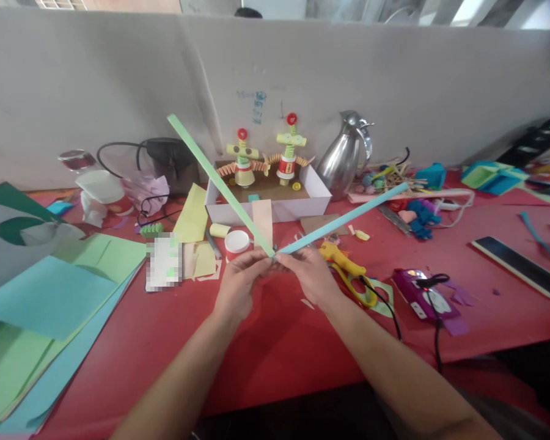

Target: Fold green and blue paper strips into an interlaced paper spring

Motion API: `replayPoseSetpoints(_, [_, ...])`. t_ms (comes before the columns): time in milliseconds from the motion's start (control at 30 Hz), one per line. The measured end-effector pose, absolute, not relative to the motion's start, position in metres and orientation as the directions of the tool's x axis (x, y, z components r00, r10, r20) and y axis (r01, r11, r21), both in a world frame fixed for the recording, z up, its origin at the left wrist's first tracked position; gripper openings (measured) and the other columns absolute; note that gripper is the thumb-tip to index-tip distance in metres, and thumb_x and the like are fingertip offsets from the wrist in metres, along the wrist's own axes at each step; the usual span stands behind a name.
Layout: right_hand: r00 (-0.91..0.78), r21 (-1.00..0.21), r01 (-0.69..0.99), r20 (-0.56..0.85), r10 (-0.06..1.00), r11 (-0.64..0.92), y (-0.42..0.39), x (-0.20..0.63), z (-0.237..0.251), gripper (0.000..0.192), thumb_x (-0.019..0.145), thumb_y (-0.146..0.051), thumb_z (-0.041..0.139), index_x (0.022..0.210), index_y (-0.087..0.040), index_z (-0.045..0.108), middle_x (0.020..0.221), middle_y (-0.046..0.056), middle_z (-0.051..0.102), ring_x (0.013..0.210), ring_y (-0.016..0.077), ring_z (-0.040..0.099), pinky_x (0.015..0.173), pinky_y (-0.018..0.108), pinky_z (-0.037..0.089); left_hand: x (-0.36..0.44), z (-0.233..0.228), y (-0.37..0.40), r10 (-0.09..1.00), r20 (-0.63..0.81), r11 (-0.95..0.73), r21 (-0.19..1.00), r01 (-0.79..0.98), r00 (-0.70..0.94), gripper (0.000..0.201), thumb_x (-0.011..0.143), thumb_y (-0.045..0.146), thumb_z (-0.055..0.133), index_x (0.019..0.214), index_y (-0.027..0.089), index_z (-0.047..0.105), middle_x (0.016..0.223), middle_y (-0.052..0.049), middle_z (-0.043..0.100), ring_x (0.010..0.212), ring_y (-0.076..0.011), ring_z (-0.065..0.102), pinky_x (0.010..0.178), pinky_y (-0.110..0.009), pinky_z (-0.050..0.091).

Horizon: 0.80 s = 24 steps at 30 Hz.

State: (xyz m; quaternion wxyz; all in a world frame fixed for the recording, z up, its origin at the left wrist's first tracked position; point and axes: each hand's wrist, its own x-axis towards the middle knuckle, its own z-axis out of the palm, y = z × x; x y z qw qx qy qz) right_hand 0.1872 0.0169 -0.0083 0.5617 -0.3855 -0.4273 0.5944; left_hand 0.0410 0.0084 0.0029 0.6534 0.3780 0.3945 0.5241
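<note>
Two paper strips meet in V over red table (pixel 266 360); green strip (pixel 220 183) runs up-left, blue strip (pixel 348 217) up-right; left hand (pixel 238 284) & right hand (pixel 309 275) touching, fingers closed, pinching strip ends at joint; white box (pixel 266 208) w/ paper figures behind; yellow scissors (pixel 348 272) just right of right hand.

Box (pixel 275 205) behind hands (pixel 275 275), scissors (pixel 348 275) rt.

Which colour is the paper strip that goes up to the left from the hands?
Light green. The green strip meets a blue strip at the fingertips; head view.
</note>
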Motion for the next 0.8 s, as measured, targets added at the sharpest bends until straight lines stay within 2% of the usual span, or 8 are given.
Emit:
replayPoseSetpoints(133, [-0.048, -0.938, -0.341, -0.043, 0.998, -0.057, 0.0177, 0.1871, -0.0033, 0.014, 0.068, -0.031, 0.077, 0.065, -0.018, 0.073, 0.061, 0.001, 0.068, 0.060, 0.0133, 0.060, 0.064, 0.028, 0.048, 0.0411, 0.0027, 0.0086, 0.978, -0.120, 0.179, 0.899, -0.400, 0.169, 0.014, 0.071, 0.023, 0.080, 0.084, 0.017, 0.078, 0.081, -0.004, 0.075, 0.074, -0.0137, 0.067, 0.078, -0.027, 0.054])
replayPoseSetpoints(533, [-0.009, -0.939, -0.284, -0.200, 0.980, -0.195, 0.0186, 0.1887, -0.0004, 0.014, 0.063, -0.031, 0.073, 0.061, -0.017, 0.072, 0.057, 0.003, 0.068, 0.053, 0.0121, 0.060, 0.054, 0.025, 0.044, 0.0448, 0.0002, 0.0123, 0.982, -0.176, 0.186, 0.914, -0.361, 0.061, 0.020, 0.063, 0.022, 0.084, 0.082, 0.017, 0.080, 0.077, -0.005, 0.076, 0.073, -0.0154, 0.068, 0.076, -0.029, 0.055])
replayPoseSetpoints(667, [-0.016, -0.926, -0.299, -0.235, 0.972, -0.229, 0.0200, 0.1900, 0.0004, 0.013, 0.062, -0.030, 0.072, 0.061, -0.017, 0.071, 0.058, 0.004, 0.070, 0.052, 0.0119, 0.061, 0.052, 0.024, 0.045, 0.0451, 0.0002, 0.0125, 0.990, -0.131, 0.141, 0.937, -0.321, 0.052, 0.019, 0.062, 0.023, 0.084, 0.080, 0.018, 0.081, 0.079, -0.005, 0.076, 0.074, -0.0163, 0.068, 0.078, -0.031, 0.055])
replayPoseSetpoints(800, [-0.025, -0.906, -0.333, -0.270, 0.963, -0.262, 0.0227, 0.1918, -0.0020, 0.011, 0.059, -0.027, 0.073, 0.062, -0.016, 0.070, 0.056, 0.003, 0.069, 0.051, 0.0114, 0.061, 0.049, 0.021, 0.045, 0.0441, -0.0020, 0.0124, 0.994, -0.048, 0.070, 0.964, -0.255, 0.094, 0.016, 0.068, 0.026, 0.081, 0.083, 0.020, 0.081, 0.085, -0.006, 0.076, 0.083, -0.0181, 0.068, 0.082, -0.030, 0.055])
